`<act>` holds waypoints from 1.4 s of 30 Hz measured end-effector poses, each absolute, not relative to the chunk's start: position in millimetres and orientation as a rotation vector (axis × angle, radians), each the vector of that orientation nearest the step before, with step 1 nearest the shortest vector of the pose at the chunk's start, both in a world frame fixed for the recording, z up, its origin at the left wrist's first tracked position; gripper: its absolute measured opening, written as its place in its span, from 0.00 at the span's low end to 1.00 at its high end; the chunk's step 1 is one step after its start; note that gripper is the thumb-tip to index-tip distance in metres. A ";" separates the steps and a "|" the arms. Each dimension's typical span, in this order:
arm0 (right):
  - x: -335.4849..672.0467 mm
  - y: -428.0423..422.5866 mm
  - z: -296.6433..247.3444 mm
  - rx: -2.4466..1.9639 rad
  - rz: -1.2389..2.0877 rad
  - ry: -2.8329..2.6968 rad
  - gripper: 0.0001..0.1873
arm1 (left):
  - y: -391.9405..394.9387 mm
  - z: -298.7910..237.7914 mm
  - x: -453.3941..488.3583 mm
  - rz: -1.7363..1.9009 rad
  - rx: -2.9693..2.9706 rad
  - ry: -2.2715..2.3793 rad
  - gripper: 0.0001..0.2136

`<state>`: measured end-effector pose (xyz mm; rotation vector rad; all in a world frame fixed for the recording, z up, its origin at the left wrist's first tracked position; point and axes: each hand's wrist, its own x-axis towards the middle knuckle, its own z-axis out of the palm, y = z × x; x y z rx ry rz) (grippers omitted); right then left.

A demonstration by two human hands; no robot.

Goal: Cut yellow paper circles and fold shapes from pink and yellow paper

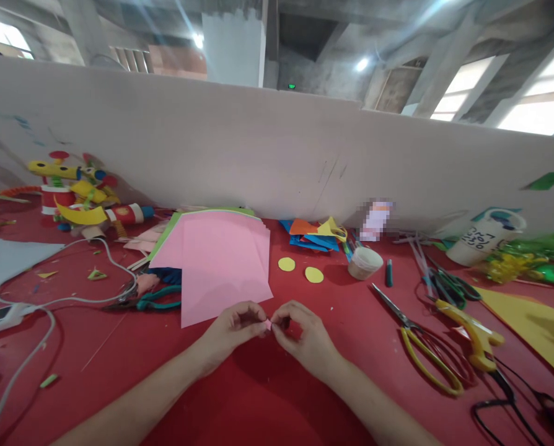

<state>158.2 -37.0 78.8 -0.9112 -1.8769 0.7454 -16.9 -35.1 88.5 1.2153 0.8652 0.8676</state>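
Between my two hands is a small pink paper piece [268, 324], pinched from both sides just above the red table. My left hand [240, 325] grips its left end with thumb and fingertips. The fingertips of my right hand [302, 331] close on its right end. Its exact shape is mostly covered by the fingers. Just beyond my left hand lies a stack of pink paper sheets [225, 266], with green sheets under it. Two yellow paper circles [286, 264] rest on the table past my right hand.
Yellow-handled scissors [430, 359] and a yellow glue gun [474, 334] lie to the right. A small tub [365, 263] and a cutter [389, 272] sit farther back. Teal-handled pliers [158, 298], a white cable [95, 300] and paper toys [84, 186] are at left. A white partition [240, 148] stands behind.
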 end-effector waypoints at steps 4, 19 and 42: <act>158.7 -37.1 80.3 -0.907 0.699 -1.945 0.07 | -35.0 87.3 -15.1 0.823 1.203 0.824 0.06; 160.3 -35.0 79.6 -0.985 0.883 -1.835 0.02 | -33.2 80.5 -15.9 0.835 1.157 0.858 0.06; 157.9 -38.3 81.6 -0.942 0.833 -1.791 0.05 | -31.2 81.7 -17.5 0.864 0.976 0.839 0.06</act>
